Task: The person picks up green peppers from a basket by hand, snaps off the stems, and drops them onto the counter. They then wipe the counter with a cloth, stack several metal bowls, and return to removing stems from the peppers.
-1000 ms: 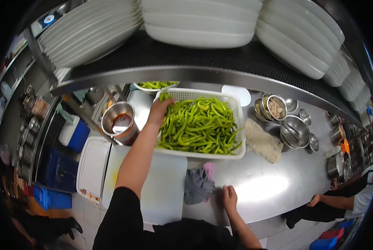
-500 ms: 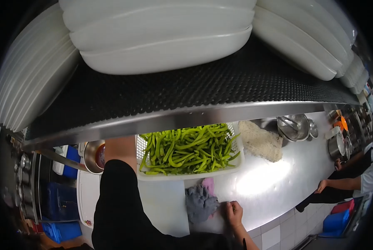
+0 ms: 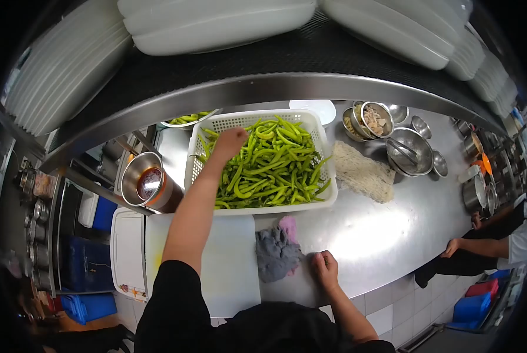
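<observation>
My left hand [image 3: 233, 142] is over the left part of a white plastic basket [image 3: 260, 210] heaped with long green peppers [image 3: 275, 167]. Its fingers look curled in; whatever they hold, if anything, is hidden. Near the front edge of the steel table, my right hand [image 3: 326, 268] is closed, with a small dark spot at its fingers that I cannot make out. Just left of it lies a crumpled grey cloth [image 3: 276, 254] with a pink cloth [image 3: 288, 228] partly beneath. A pale cutting board [image 3: 228, 250] is in front of the basket.
A steel pot of red liquid [image 3: 150, 182] stands left of the basket. To the right are a beige cloth [image 3: 363, 172], a steel bowl with a utensil [image 3: 409, 154] and bowls of chopped food [image 3: 374, 120]. A metal shelf [image 3: 263, 88] with stacked white dishes overhangs. Another person's hand [image 3: 451, 247] is at right.
The view has shifted, showing more of the table behind the basket. My left hand, hidden under the shelf before, now shows over the peppers. My right hand stays closed near the grey cloth.
</observation>
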Demonstrator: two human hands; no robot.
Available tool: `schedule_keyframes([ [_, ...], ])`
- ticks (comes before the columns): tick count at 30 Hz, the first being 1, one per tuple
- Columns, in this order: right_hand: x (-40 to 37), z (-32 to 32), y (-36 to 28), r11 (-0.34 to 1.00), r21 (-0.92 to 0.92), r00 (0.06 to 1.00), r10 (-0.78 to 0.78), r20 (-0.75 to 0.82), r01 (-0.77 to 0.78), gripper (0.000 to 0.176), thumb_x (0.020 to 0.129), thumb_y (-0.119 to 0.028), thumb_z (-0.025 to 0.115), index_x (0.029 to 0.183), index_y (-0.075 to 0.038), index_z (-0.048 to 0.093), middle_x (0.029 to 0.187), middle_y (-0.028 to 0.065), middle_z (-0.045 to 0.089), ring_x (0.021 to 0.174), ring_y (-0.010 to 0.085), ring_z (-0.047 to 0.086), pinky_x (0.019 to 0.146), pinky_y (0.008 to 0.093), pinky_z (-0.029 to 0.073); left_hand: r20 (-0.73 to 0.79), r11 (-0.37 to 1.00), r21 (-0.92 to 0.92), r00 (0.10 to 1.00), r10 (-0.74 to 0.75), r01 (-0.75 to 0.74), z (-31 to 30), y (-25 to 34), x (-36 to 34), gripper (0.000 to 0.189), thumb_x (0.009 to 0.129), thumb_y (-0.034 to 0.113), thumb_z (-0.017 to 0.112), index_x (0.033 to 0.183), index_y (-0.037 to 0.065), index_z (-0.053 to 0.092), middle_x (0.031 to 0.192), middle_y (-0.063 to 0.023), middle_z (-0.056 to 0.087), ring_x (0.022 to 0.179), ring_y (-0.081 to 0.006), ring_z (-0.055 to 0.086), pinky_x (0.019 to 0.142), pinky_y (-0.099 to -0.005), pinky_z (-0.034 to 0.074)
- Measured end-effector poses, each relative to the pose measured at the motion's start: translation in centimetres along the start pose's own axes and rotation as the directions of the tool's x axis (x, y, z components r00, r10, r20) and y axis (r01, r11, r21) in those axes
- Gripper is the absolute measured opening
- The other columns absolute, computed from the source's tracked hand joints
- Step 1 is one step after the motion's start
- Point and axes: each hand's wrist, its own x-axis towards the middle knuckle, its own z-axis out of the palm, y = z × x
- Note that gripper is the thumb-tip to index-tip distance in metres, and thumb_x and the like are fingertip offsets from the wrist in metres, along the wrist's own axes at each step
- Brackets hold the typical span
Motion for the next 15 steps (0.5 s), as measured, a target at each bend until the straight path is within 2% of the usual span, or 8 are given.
schedule_keyframes([
  [2,0.1,-0.1,0.3,0.996,0.068,0.999,0.053,0.011,-0.054,0.030,0.093,-0.027,0.057,0.075,-0.003,0.056,0.063,0.0019,0.056,0.060,0.0093,0.050,0.056,0.0255,0.041,-0.022,0.992,0.130,1.000,0.004,-0.001,2.9,-0.3,-0.6,0.033,0.085,0.031,0.059,0.106,0.006,0.064,0.093,-0.0112,0.067,0.077,-0.0179,0.065,0.070,-0.0342,0.050],
  [4,0.2,-0.1,0.7,0.998,0.061,1.000,0.016,0.011,-0.017,0.030,0.093,-0.027,0.058,0.075,-0.003,0.056,0.063,0.0021,0.056,0.060,0.0095,0.050,0.056,0.0257,0.041,-0.067,0.950,0.271,0.981,0.182,-0.157,5.0,-0.7,-0.6,0.032,0.083,0.035,0.061,0.102,0.010,0.066,0.094,-0.0136,0.067,0.090,-0.0319,0.063,0.080,-0.0436,0.048],
  [5,0.3,-0.1,0.9,0.999,0.047,1.000,-0.014,0.013,0.013,0.031,0.093,-0.028,0.058,0.075,-0.003,0.056,0.062,0.0023,0.056,0.059,0.0097,0.050,0.056,0.0260,0.041,-0.068,0.947,0.274,0.979,0.193,-0.168,5.2,-0.5,-0.5,0.032,0.083,0.035,0.061,0.102,0.010,0.066,0.094,-0.0136,0.067,0.090,-0.0319,0.063,0.080,-0.0436,0.048],
  [8,0.3,-0.2,0.5,0.996,-0.003,0.996,-0.086,0.023,0.086,0.029,0.095,-0.027,0.055,0.076,-0.006,0.053,0.063,-0.0010,0.053,0.055,0.0068,0.045,0.052,0.0224,0.037,-0.083,0.967,0.235,0.989,0.127,-0.104,4.9,1.1,-1.2,0.033,0.086,0.036,0.060,0.104,0.008,0.064,0.095,-0.0134,0.067,0.092,-0.0305,0.063,0.081,-0.0417,0.048],
  [9,0.3,-0.3,0.2,0.996,0.001,0.996,-0.093,0.014,0.093,0.029,0.095,-0.027,0.055,0.076,-0.006,0.053,0.063,-0.0010,0.053,0.055,0.0068,0.045,0.052,0.0224,0.037,-0.153,0.986,0.135,0.982,0.114,-0.094,4.6,2.2,-1.8,0.032,0.088,0.034,0.058,0.105,0.007,0.063,0.095,-0.0130,0.067,0.091,-0.0304,0.063,0.080,-0.0400,0.048],
  [11,0.2,-0.4,-0.3,0.999,0.038,1.000,-0.026,0.009,0.025,0.031,0.092,-0.029,0.058,0.074,-0.003,0.057,0.061,0.0041,0.056,0.058,0.0116,0.051,0.055,0.0274,0.042,-0.223,0.995,0.039,0.969,0.103,-0.097,3.4,4.3,-2.4,0.032,0.090,0.032,0.056,0.107,0.006,0.062,0.094,-0.0125,0.068,0.090,-0.0302,0.064,0.078,-0.0382,0.048],
  [13,0.3,-0.4,-0.1,0.998,0.025,0.998,-0.052,0.019,0.051,0.031,0.094,-0.029,0.056,0.075,-0.005,0.055,0.062,0.0016,0.054,0.056,0.0091,0.048,0.053,0.0248,0.039,-0.367,0.969,-0.152,0.921,0.127,-0.194,1.8,6.0,-3.8,0.029,0.094,0.028,0.052,0.108,0.005,0.060,0.091,-0.0110,0.068,0.084,-0.0285,0.064,0.072,-0.0347,0.048],
  [15,0.6,-0.3,0.1,0.997,0.008,0.996,-0.078,0.045,0.078,0.030,0.095,-0.029,0.054,0.076,-0.006,0.053,0.063,-0.0009,0.053,0.054,0.0066,0.045,0.051,0.0221,0.036,-0.400,0.951,-0.169,0.900,0.172,-0.257,0.2,8.0,-6.2,0.027,0.096,0.026,0.048,0.111,0.006,0.060,0.090,-0.0096,0.068,0.080,-0.0267,0.065,0.071,-0.0339,0.048],
])
